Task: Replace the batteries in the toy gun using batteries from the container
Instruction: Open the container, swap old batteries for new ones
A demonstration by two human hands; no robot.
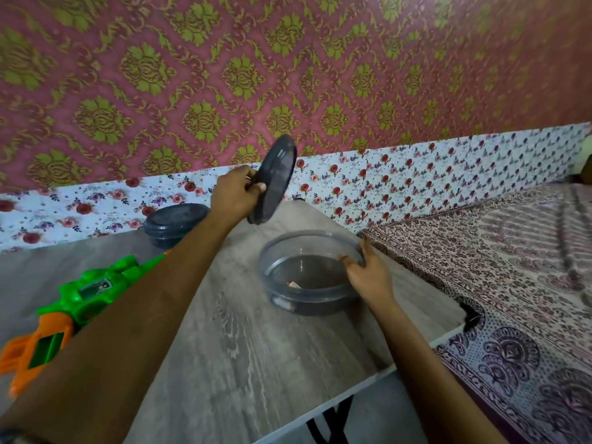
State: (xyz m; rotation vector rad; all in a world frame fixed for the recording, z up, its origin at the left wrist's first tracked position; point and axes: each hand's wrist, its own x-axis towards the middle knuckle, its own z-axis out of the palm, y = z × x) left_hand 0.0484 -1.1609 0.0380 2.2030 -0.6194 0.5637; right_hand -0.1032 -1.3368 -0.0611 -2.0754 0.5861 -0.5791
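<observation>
A round grey container [307, 274] stands uncovered on the wooden table [243, 357], with a battery [293, 284] lying on its bottom. My left hand [235, 195] holds the container's grey lid [274, 181] tilted on edge, above and behind the container. My right hand [368, 272] grips the container's right rim. The green and orange toy gun [77, 299] lies on the table at the left, partly hidden by my left forearm.
A second grey container [174, 222] with its lid on stands at the back of the table, near the flowered wall. A patterned bedspread [512, 267] lies right of the table edge. The table's front edge runs close to my right forearm.
</observation>
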